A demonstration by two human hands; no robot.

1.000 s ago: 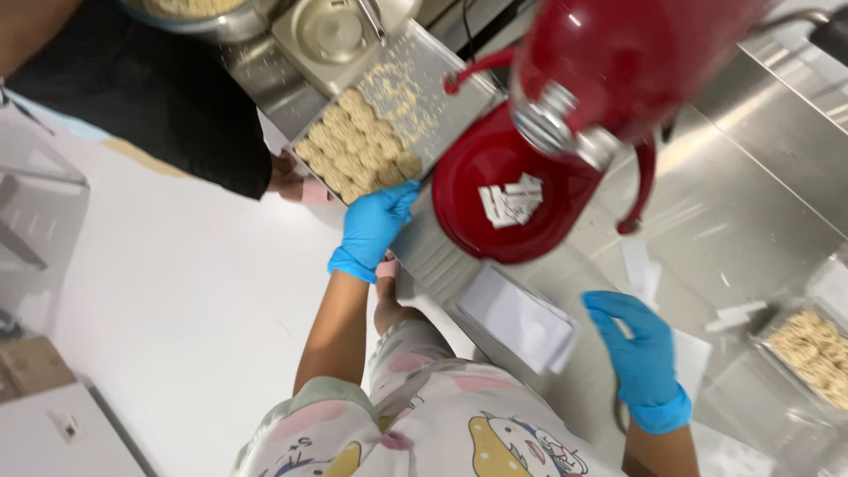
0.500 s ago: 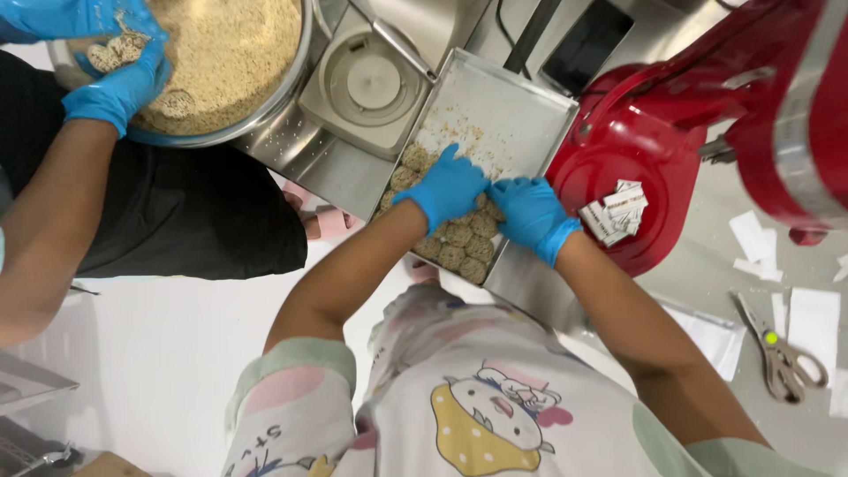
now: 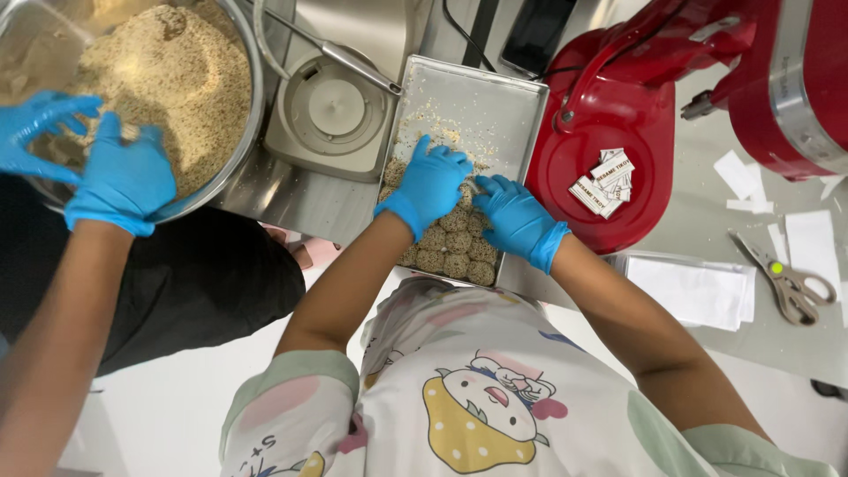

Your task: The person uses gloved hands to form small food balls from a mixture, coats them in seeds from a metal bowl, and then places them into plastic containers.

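Resting on the crumb-coated balls in the near end of the metal tray, the left hand lies flat, its grip wide. The right hand pinches one ball beside it, near the red stand mixer. A co-worker's gloved hands dig into the crumb bowl.

A red stand mixer sits at two o'clock, scissors at three, a big crumb bowl at ten.
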